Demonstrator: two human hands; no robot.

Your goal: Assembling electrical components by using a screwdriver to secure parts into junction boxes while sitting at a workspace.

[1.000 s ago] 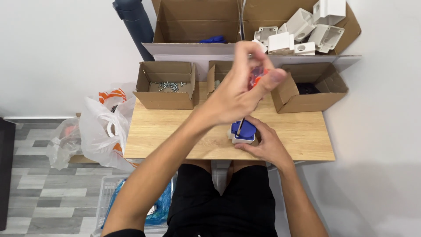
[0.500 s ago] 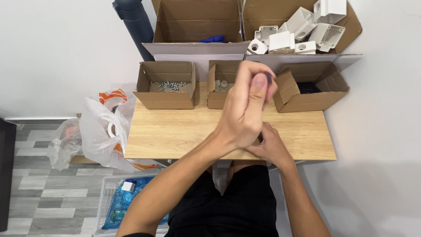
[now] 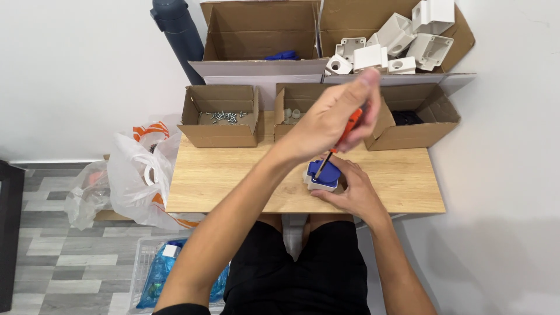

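A small blue and white socket part (image 3: pixel 322 174) rests on the wooden table (image 3: pixel 233 181) near its front edge. My right hand (image 3: pixel 351 191) cups it from the right and front, holding it down. My left hand (image 3: pixel 332 119) is raised above it, closed around a screwdriver with an orange handle (image 3: pixel 350 125). The thin shaft slants down and left, and its tip meets the blue top of the part.
Three small open cardboard boxes line the table's back: one with screws (image 3: pixel 221 116), one with pale small parts (image 3: pixel 291 108), one with black parts (image 3: pixel 414 116). Behind them larger boxes hold white housings (image 3: pixel 402 41) and blue pieces (image 3: pixel 280 55). Plastic bags (image 3: pixel 140 175) hang at the left.
My left hand, which covered the part half a second ago, has shifted up and right. The screwdriver and the blue part show again, with the tip on the part. The right hand stays put.
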